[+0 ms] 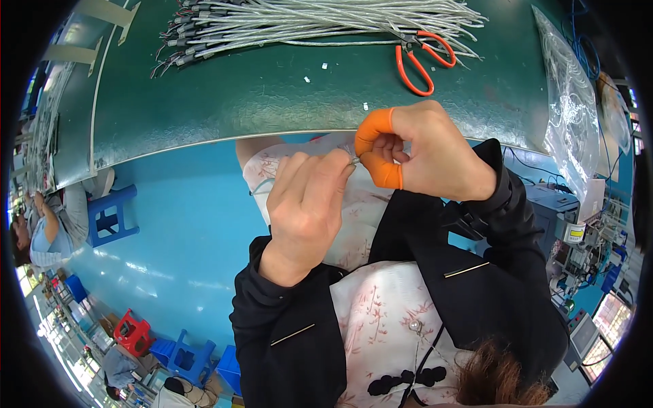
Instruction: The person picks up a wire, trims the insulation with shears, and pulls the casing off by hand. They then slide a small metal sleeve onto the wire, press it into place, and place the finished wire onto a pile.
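Note:
In front of my lap, just off the table's near edge, both hands meet at a thin silvery cable end (354, 161). My left hand (303, 200) is closed, its thumb and forefinger pinching the piece while the other fingers curl in. Orange finger covers sit on the thumb and forefinger of my right hand (435, 149), which pinches the same tip from the other side. Most of the cable is hidden by my fingers. Beyond my hands, red-handled cutters (422, 60) lie on the green table (238, 95), against a pile of clear-sheathed cables (306, 24).
Small white scraps (307, 79) dot the table. A clear plastic bag (568, 95) hangs over its right side, near equipment (575, 231). Blue stools (112, 214) and a red stool (134, 333) stand on the blue floor at left, where other people sit.

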Demonstrator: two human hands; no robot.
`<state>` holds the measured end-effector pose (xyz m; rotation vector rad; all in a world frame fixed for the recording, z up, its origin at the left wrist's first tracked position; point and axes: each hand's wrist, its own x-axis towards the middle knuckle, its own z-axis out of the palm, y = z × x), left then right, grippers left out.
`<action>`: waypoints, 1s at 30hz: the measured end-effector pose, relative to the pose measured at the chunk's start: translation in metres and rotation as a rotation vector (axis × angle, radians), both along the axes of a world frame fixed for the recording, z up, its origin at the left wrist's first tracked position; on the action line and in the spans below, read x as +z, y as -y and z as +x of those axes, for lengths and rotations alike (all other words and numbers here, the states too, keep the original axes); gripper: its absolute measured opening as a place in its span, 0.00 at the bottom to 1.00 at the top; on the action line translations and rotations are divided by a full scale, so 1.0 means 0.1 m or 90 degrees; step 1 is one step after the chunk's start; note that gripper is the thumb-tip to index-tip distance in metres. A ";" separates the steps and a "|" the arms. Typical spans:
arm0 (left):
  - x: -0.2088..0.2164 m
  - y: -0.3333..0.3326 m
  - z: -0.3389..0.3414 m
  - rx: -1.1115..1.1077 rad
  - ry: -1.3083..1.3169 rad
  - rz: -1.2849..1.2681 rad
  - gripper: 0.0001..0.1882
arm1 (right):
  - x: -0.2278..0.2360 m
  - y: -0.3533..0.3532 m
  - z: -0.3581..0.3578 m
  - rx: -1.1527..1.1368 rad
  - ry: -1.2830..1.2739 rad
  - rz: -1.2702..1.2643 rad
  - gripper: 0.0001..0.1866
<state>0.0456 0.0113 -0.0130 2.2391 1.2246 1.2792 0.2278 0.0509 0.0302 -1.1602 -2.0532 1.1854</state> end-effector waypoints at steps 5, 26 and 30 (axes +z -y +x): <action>0.02 -0.02 -0.05 -0.076 -0.041 -0.050 0.11 | -0.17 -0.05 0.06 0.002 0.153 0.266 0.08; 0.17 0.05 -0.25 -0.041 0.393 -0.563 0.05 | -0.21 0.02 -0.03 -0.121 -0.109 0.044 0.09; 0.08 0.00 -0.27 -0.113 0.522 -0.599 0.07 | -0.15 0.04 -0.09 -0.133 -0.134 -0.014 0.11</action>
